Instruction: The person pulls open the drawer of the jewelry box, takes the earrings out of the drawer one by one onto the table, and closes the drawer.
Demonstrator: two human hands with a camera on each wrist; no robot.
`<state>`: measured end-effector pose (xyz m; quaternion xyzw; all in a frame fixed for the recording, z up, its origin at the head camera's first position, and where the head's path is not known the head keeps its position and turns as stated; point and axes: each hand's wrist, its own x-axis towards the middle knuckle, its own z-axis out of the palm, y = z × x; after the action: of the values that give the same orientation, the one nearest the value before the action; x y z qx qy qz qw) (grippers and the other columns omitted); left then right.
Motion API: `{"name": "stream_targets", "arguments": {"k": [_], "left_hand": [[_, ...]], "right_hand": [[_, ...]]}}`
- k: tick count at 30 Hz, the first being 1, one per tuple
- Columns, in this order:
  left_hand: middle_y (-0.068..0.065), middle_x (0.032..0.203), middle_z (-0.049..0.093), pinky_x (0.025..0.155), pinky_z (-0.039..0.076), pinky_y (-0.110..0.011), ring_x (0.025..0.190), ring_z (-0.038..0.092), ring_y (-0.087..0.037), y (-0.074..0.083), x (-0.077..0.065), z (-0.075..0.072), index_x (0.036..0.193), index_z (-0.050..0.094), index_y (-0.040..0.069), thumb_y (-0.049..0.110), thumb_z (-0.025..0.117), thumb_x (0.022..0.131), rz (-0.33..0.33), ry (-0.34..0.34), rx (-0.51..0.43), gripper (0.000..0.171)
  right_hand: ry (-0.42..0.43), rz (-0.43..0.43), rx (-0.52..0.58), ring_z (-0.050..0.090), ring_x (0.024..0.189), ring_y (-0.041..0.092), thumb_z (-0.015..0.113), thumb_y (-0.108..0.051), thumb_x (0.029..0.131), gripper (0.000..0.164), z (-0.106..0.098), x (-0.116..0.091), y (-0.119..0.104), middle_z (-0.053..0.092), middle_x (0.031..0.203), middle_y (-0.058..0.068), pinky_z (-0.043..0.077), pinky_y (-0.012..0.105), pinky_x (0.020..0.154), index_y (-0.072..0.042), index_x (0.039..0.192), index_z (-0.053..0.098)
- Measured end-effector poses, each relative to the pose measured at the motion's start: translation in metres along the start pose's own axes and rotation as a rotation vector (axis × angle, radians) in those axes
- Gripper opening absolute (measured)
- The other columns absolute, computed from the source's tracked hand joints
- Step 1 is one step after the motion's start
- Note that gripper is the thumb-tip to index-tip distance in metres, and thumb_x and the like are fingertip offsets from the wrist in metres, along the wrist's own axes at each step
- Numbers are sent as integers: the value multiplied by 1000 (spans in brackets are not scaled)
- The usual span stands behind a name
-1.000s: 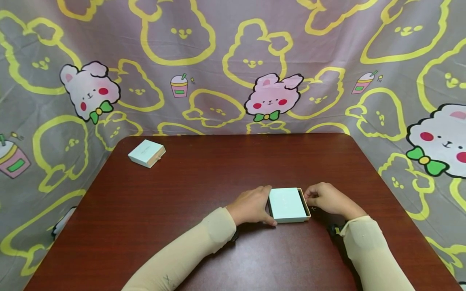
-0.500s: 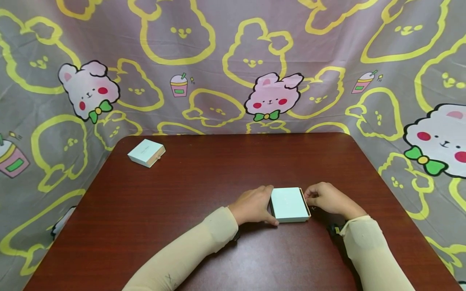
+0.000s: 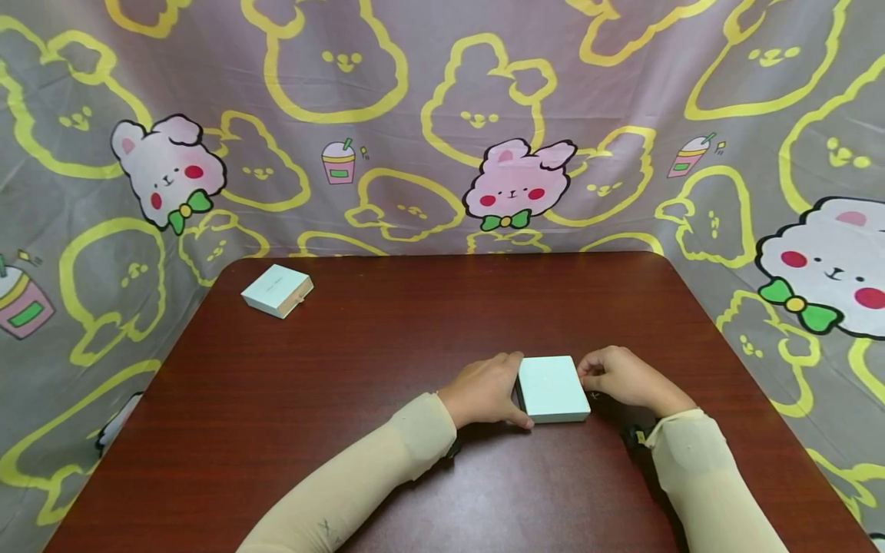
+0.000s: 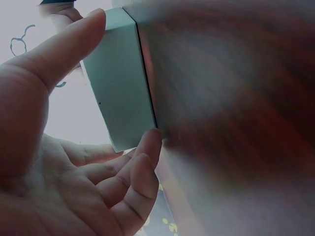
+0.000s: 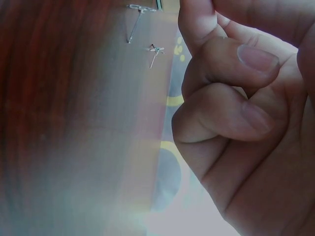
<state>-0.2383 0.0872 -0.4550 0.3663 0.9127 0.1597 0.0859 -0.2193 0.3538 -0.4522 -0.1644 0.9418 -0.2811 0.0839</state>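
Box sleeve (image 3: pixel 553 388): shifted right, on table (image 3: pixel 387 330) between hands.
Left hand (image 3: pixel 482 392): grips box sleeve, thumb opposing fingers, apparently for pushing.
Right hand (image 3: pixel 628 378): curled at right edge, perhaps bracing; cannot tell whether pinching.

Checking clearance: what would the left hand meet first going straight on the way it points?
The left hand would first meet the pale mint box between its thumb and fingers. Beyond it, roughly in line, is the right hand; whether that touches the box is unclear.
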Motion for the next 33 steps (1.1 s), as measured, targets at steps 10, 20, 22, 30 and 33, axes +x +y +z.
{"name": "stream_targets", "arguments": {"k": [10, 20, 22, 30, 33], "left_hand": [[-2, 119, 58, 81, 49, -30, 102, 57, -12, 2, 3, 1, 137, 45, 7, 58, 85, 64, 4, -1, -7, 97], [-4, 124, 58, 83, 49, -31, 106, 57, -14, 3, 5, 1, 141, 42, 6, 58, 84, 65, 7, -1, 11, 101], [-5, 125, 57, 84, 48, -31, 107, 57, -14, 3, 4, 1, 142, 41, 6, 58, 84, 65, 4, -6, 13, 103], [-7, 131, 55, 89, 47, -32, 113, 56, -16, 3, 4, 0, 146, 37, 6, 59, 83, 66, -14, -31, 13, 107], [-6, 130, 55, 89, 47, -32, 113, 55, -15, 4, 5, 0, 146, 37, 7, 59, 83, 66, -19, -35, 12, 106]], "right_hand": [[21, -11, -16, 47, 59, 8, 65, -2, 85, 15, 0, 0, 2, 57, 67, -11, 40, 27, 55, -15, 81, 69], [25, -10, -13, 46, 59, 7, 64, 0, 85, 16, -2, 0, 1, 57, 67, -11, 39, 26, 55, -15, 81, 69], [22, -12, -11, 45, 59, 7, 64, -1, 85, 15, -2, 0, 0, 57, 67, -10, 39, 26, 55, -14, 82, 69], [27, -27, -6, 45, 58, 6, 66, -2, 85, 13, 0, 1, 0, 57, 67, -11, 38, 26, 54, -14, 81, 69], [24, -11, -12, 45, 58, 7, 64, -1, 85, 14, -1, 1, 1, 57, 67, -10, 38, 26, 54, -14, 81, 69]]}}
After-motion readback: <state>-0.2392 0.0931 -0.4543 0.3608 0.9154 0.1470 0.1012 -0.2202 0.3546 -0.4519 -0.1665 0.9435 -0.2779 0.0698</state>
